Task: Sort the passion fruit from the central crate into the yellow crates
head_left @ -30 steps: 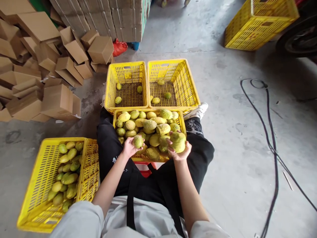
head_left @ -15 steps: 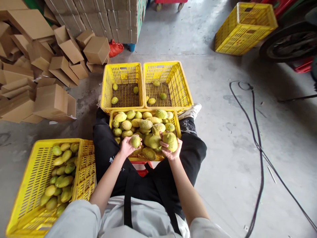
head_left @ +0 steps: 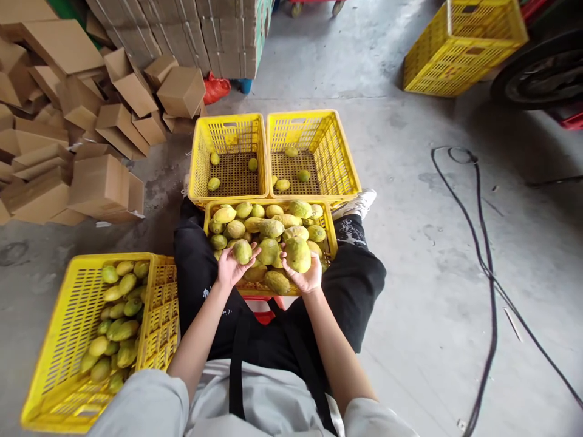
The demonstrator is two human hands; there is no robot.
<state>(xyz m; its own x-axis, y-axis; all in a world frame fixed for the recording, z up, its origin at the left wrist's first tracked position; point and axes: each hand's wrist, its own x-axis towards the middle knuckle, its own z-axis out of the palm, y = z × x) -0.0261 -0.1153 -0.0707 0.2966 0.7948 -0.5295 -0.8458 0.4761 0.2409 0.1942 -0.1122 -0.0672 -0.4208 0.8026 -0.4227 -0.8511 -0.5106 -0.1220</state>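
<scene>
A small, roundish yellow-green fruit rests in my left hand, whose fingers curl about it. My right hand grips a larger, lumpy yellow-green fruit from below and the side. Both hands are over the near yellow crate between my legs, which is heaped with oblong and rounded fruit of several sizes. Beyond it, the left far crate and the right far crate each hold a few fruits on their slatted bottoms.
At my left, a tilted yellow crate contains many fruits. Cardboard boxes are piled at the far left. Another yellow crate stands at the back right near a wheel. A black cable lies on the floor to the right.
My right hand has moved left with the larger fruit, bringing it closer to my left hand. The left hand has shifted slightly and its fruit is turned. The camera view has shifted a little.
</scene>
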